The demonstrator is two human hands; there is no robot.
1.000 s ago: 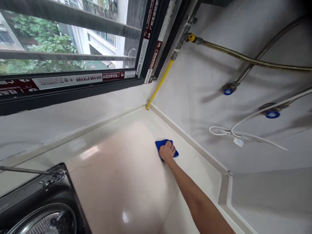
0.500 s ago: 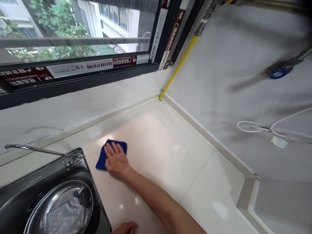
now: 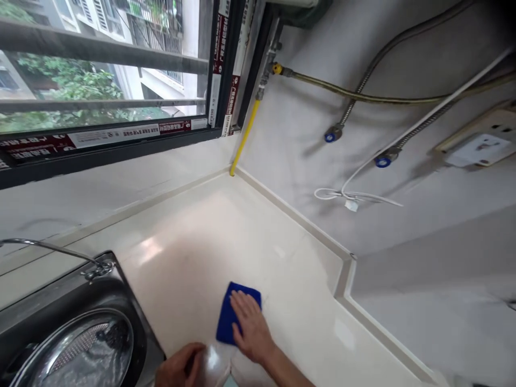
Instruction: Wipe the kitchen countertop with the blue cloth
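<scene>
A blue cloth [image 3: 226, 322] lies flat on the pale glossy countertop [image 3: 189, 226]. Over it is my right hand [image 3: 250, 325], palm down with the fingers stretched forward, holding the cloth against the surface. My left hand [image 3: 179, 367] is at the bottom of the view, by the front of the counter between the sink and the cloth. Its fingers are curled; whatever may be inside them is hidden.
A metal sink [image 3: 142, 328] on the left has a faucet [image 3: 97, 269] and holds a round metal strainer [image 3: 127, 336]. A yellow pipe [image 3: 245, 137] stands in the corner. Looped white cable [image 3: 328, 194] and blue-capped valves [image 3: 331, 136] are on the right wall, below a window frame's level.
My right hand and the blue cloth have moved away from the sink, to the right and nearer to me. More of my left hand shows. The view has turned to the right.
</scene>
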